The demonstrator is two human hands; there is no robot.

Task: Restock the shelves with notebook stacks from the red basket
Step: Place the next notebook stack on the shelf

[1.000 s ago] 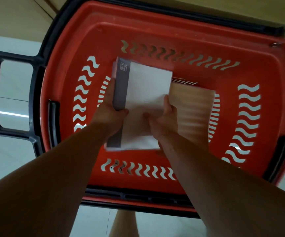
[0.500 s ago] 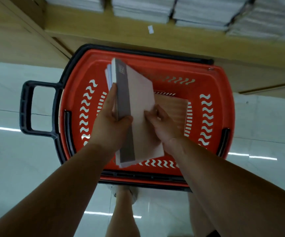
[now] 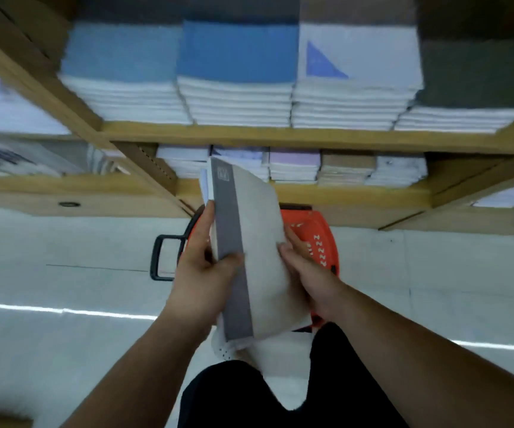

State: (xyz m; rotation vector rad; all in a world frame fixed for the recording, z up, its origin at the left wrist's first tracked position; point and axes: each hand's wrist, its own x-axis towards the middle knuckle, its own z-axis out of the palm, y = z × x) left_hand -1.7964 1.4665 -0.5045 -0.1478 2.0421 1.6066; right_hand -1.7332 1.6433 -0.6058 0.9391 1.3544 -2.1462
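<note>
A stack of notebooks (image 3: 255, 242) with a pale cover and a dark grey spine strip is held up in front of me, above the red basket (image 3: 320, 239). My left hand (image 3: 203, 273) grips its left edge, thumb on the grey strip. My right hand (image 3: 308, 273) holds its right side, fingers curled round the edge. The basket stands on the floor below the stack and is mostly hidden by it. The wooden shelves (image 3: 280, 135) rise just behind.
The upper shelf carries blue, white and dark notebook stacks (image 3: 237, 88). The lower shelf (image 3: 342, 191) holds smaller stacks (image 3: 294, 168) in lilac, brown and white. The basket's black handle (image 3: 160, 257) sticks out left over the glossy white floor. My dark trousers fill the bottom.
Both hands have lifted the notebook stack out of the basket and upward. My view has risen, so the shelves now fill the top and the basket looks small.
</note>
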